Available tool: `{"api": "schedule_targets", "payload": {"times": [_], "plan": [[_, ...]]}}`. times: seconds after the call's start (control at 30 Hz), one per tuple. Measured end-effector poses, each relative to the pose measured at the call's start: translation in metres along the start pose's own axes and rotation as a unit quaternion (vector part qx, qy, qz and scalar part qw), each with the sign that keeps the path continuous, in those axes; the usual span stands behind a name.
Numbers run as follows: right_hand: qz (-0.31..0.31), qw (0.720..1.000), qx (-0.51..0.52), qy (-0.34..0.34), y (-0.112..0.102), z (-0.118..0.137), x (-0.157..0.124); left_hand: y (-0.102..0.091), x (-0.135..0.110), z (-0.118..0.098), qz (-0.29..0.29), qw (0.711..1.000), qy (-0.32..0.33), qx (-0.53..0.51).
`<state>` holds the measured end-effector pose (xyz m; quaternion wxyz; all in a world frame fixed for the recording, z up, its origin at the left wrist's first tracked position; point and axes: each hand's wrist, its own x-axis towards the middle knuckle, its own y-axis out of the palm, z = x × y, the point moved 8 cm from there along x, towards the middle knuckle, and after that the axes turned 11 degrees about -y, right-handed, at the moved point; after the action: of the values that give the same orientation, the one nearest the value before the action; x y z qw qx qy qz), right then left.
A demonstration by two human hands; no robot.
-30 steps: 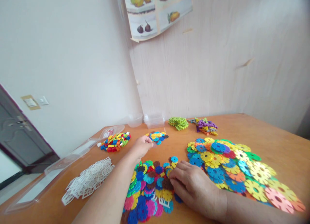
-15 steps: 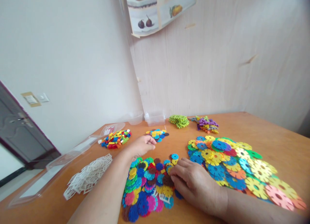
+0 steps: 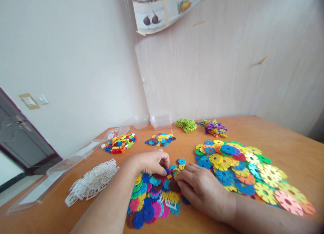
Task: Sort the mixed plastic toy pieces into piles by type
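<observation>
My left hand [image 3: 153, 162] reaches over the far side of a mixed pile of small notched plastic discs [image 3: 148, 212]. Its thumb and fingers close on a dark blue notched disc [image 3: 166, 171]. Beside it, my right hand [image 3: 202, 183] rests at the pile's right edge with curled fingers against yellow and brown discs; what they hold, if anything, is hidden. White plastic lattice pieces [image 3: 171, 204] lie among the discs. A smaller group of blue, yellow and brown discs [image 3: 162, 139] lies beyond my left hand.
Larger notched discs [image 3: 225, 178] spread to the right. White lattice pieces [image 3: 92, 181] and colourful building bricks [image 3: 120, 143] lie left. Green interlocking pieces [image 3: 186, 125], purple and yellow ones [image 3: 216, 128] and a clear plastic box [image 3: 161, 122] stand near the wall. Clear lids [image 3: 68, 165] line the left edge.
My left hand has come back from near the small far group to the mixed pile and closed on a dark blue disc. My right hand has stayed nearly still.
</observation>
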<state>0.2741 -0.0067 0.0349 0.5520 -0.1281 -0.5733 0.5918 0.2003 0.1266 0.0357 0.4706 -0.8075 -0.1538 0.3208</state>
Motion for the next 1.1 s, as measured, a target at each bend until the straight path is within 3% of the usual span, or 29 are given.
{"api": "schedule_targets", "payload": {"times": [0.23, 0.37, 0.47, 0.57, 0.7, 0.8, 0.87, 0.97, 1.1], "plan": [[0.002, 1.000, 0.000, 0.003, -0.001, 0.001, 0.000, -0.001, 0.003, 0.000, -0.023, 1.000, 0.004, 0.014], [0.008, 1.000, -0.003, 0.006, -0.001, 0.001, 0.001, 0.001, 0.005, 0.006, 0.000, 0.997, -0.006, -0.080], [0.013, 1.000, 0.005, 0.005, -0.002, 0.002, 0.001, -0.005, 0.012, 0.018, -0.035, 0.983, -0.014, -0.181], [0.008, 1.000, 0.006, 0.005, -0.002, 0.001, 0.001, -0.016, 0.021, 0.046, -0.120, 0.949, -0.073, -0.281], [0.003, 1.000, 0.004, 0.005, -0.001, 0.001, 0.001, -0.031, 0.027, 0.083, -0.245, 0.875, -0.138, -0.395], [0.003, 1.000, 0.004, 0.004, -0.001, 0.001, 0.001, -0.034, 0.029, 0.096, -0.280, 0.812, -0.119, -0.498], [0.003, 1.000, 0.002, 0.003, -0.001, 0.001, 0.001, -0.033, 0.030, 0.102, -0.282, 0.791, -0.123, -0.529], [0.002, 1.000, 0.000, 0.003, -0.002, 0.001, 0.001, -0.031, 0.030, 0.103, -0.274, 0.806, -0.145, -0.504], [0.005, 1.000, 0.004, 0.005, -0.003, 0.001, 0.002, -0.030, 0.026, 0.085, -0.235, 0.883, -0.150, -0.377]]}}
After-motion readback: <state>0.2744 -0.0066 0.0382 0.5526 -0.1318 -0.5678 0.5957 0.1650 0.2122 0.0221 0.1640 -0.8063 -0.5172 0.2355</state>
